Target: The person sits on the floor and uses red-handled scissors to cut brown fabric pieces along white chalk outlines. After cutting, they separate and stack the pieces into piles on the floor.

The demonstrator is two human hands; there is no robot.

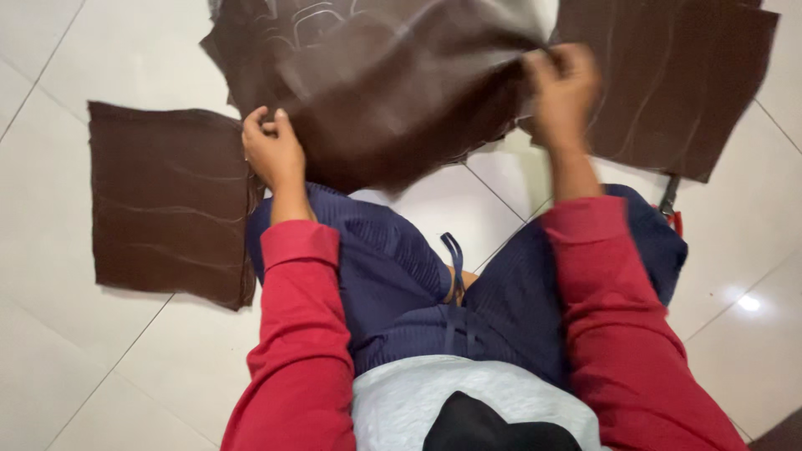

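Brown fabric piece (384, 92), large, dark, with faint chalk-like lines near its top edge, held up off the white tiled floor (100, 367) in front of the person's knees; it sags in the middle and its lower edge hangs just above the lap. Left hand (271, 150) grips the piece at its lower left edge: fingers curled shut over the cloth, thumb pressed against them, fabric pinched between. Right hand (564, 83) holds the upper right edge: fingers closed on a bunched fold, somewhat blurred, so exact finger placement cannot be told. Both arms in red sleeves (296, 334), extended forward over legs in dark blue ribbed shorts (393, 276) with a drawstring hanging at centre; a grey shirt hem (418, 397) shows below. To the left, a second brown fabric rectangle (167, 209) lies flat on the tiles, its right edge just beside the left hand and knee, pale wavy lines across it. To the right, a third brown fabric sheet (677, 83) lies flat, partly behind the right hand, its lower corner near the right knee. A small red and dark object (671, 209) shows at that knee's edge; kind cannot be told.
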